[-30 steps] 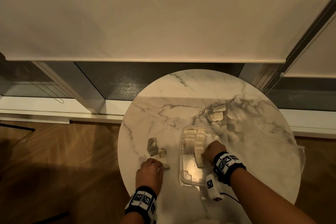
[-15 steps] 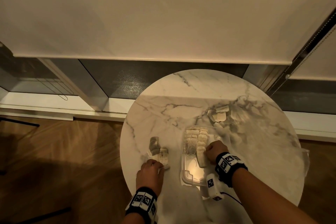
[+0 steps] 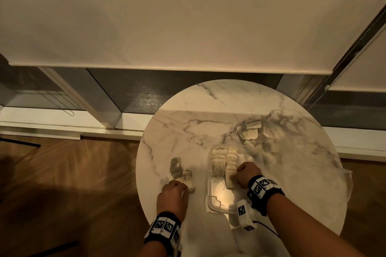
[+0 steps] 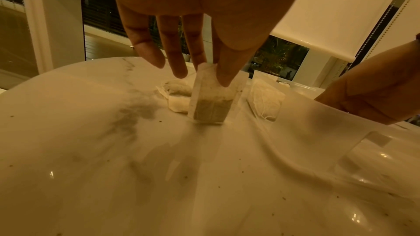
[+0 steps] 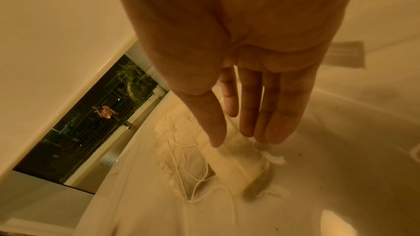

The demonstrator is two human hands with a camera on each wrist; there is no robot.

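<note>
Lower centre of the head view: left hand point(image 3: 172, 196) hung palm-down, thumb and forefinger pinching a tea bag point(image 4: 212, 101) upright on the table point(image 3: 208, 110). Right hand point(image 3: 247, 174) sat inside the container point(image 3: 217, 204), thumb and close-pressed fingers pinching the row of tea bags point(image 3: 230, 165).

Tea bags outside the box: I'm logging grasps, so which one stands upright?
The tea bag the left hand pinches by its top edge; the loose ones behind it lie flat on the table.

Round marble surface point(image 3: 188, 131) is sitting at lower centre of the head view, grey veins running across it. White roller blind point(image 3: 167, 16) is hanging across the upper frame, with its bead chain point(image 3: 353, 48) dangling at upper right. Dark window glass point(image 3: 167, 89) is showing below the blind. Wood floor point(image 3: 62, 173) is filling the lower left.
</note>
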